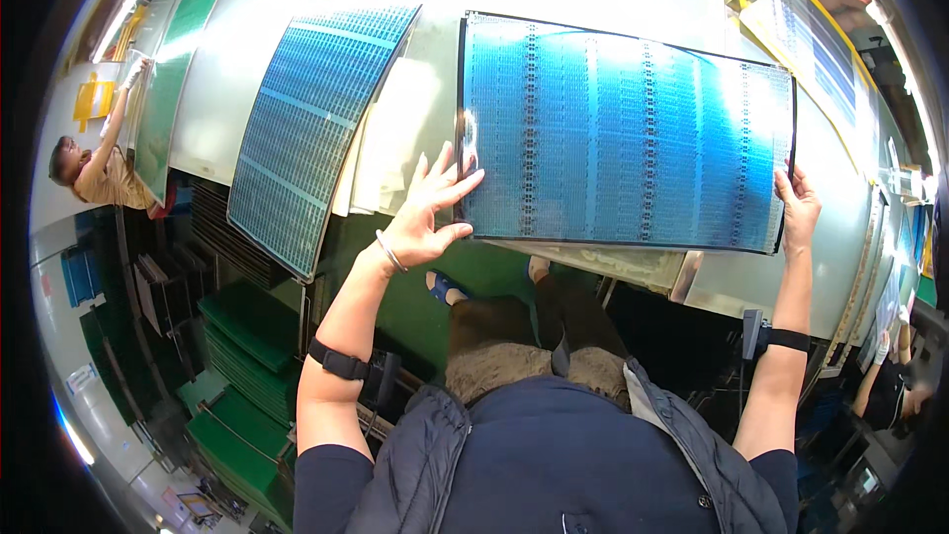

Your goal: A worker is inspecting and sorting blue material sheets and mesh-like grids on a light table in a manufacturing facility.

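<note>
A blue circuit-board panel (618, 138) with a fine grid pattern and dark edges lies or is held over the table in front of me. My left hand (425, 213) has its fingers spread, its index finger and thumb touching the panel's left edge near the lower corner. On the opposite side, my right hand (799, 203) grips the lower right edge, thumb on the front face; part of its fingers is hidden. Another blue gridded panel (326, 99) rests to the left, overhanging the table's front edge. Whether the first panel touches the table cannot be told.
White sheets (390, 133) lie on the pale table (213, 104) between the panels. Yellow-edged frames (806, 49) stand at the far right. Green boards (252, 376) are stacked in racks at the lower left. A co-worker (109, 168) handles a green board (178, 89); another person (890, 381) is at right.
</note>
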The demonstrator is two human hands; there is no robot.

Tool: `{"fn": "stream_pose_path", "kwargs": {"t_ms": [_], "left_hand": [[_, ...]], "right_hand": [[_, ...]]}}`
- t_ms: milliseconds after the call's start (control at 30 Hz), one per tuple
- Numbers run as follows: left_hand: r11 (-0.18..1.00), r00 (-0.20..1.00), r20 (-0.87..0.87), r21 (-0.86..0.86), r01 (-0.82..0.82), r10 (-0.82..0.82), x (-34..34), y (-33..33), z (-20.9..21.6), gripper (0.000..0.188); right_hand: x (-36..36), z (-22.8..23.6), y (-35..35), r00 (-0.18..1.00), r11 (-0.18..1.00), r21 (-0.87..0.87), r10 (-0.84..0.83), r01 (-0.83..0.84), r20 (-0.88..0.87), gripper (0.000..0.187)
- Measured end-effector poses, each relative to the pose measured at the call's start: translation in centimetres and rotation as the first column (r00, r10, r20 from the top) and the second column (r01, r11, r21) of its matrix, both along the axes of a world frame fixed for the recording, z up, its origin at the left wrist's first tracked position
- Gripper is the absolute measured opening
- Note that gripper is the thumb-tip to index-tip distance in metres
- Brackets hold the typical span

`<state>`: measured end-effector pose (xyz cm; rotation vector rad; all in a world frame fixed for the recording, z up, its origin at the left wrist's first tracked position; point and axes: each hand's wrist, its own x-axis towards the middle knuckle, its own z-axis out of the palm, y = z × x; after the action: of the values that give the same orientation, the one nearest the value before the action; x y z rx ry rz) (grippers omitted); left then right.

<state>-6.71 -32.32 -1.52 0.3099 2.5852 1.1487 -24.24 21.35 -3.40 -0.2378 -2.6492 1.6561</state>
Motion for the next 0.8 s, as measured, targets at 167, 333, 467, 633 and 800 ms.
{"fn": "stream_pose_path", "kwargs": {"t_ms": [167, 333, 467, 633, 800], "left_hand": [[1.0, 1.0, 0.001, 0.023, -0.011, 0.011, -0.1, -0.1, 0.0, 0.074], [1.0, 1.0, -0.024, 0.018, -0.018, 0.019, 0.0, -0.1, -0.3, 0.074], [1.0, 0.999, -0.043, -0.007, -0.01, 0.01, 0.1, 0.0, -0.3, 0.074], [1.0, 0.998, -0.055, -0.028, -0.011, 0.01, 0.3, 0.0, -0.4, 0.074], [0.994, 0.998, -0.063, -0.111, 0.004, -0.011, 0.2, 0.1, -0.1, 0.076]], "right_hand": [[-0.1, 0.5, -0.3, 1.0, 1.0, 0.001, 0.002, -0.002, -0.006, 0.033], [-0.1, 0.6, -0.5, 1.0, 1.0, 0.013, 0.005, -0.005, -0.001, 0.033], [0.0, 0.7, -0.7, 1.0, 1.0, 0.009, -0.019, 0.019, 0.008, 0.033], [-0.2, 0.8, -0.8, 1.0, 1.0, -0.001, 0.004, -0.004, 0.012, 0.033], [-0.5, 1.1, 0.0, 0.996, 0.999, 0.016, 0.048, -0.049, 0.076, 0.035]]}}
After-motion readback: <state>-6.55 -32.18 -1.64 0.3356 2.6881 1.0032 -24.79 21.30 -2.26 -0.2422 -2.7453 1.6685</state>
